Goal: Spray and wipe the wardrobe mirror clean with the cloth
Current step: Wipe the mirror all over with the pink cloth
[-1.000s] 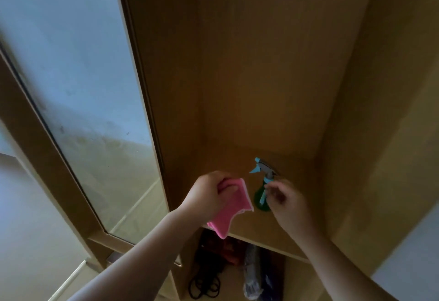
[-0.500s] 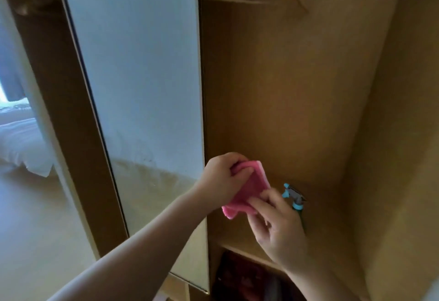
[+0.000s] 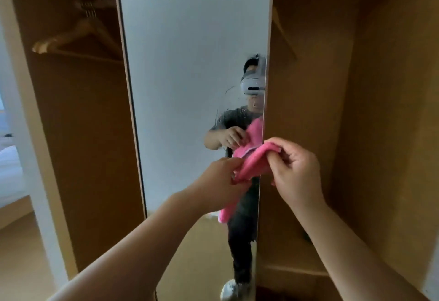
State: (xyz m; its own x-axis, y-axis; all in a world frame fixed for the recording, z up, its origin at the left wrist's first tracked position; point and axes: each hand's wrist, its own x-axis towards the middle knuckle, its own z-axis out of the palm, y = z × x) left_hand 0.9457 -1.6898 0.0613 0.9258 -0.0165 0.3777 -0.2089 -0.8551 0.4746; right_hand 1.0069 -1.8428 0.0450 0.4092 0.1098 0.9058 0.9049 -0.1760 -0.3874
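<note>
The tall wardrobe mirror [image 3: 190, 63] stands ahead, framed in light wood, with spray droplets and streaks near its right edge. A pink cloth [image 3: 255, 160] is stretched between both hands in front of the mirror's right edge. My left hand [image 3: 221, 182] pinches its lower left end. My right hand [image 3: 293, 170] pinches its upper right end. The mirror reflects a person holding the cloth. The spray bottle is not in view.
The open wardrobe compartment [image 3: 332, 110] lies right of the mirror, with a shelf [image 3: 292, 269] low down. Wooden hangers [image 3: 78, 32] hang in the compartment at left. A white door frame [image 3: 26, 134] and a bed edge show at far left.
My view has lifted from the shelf to the mirror. My right hand left the spray bottle on the shelf and took the cloth's other end; both hands rose in front of the mirror.
</note>
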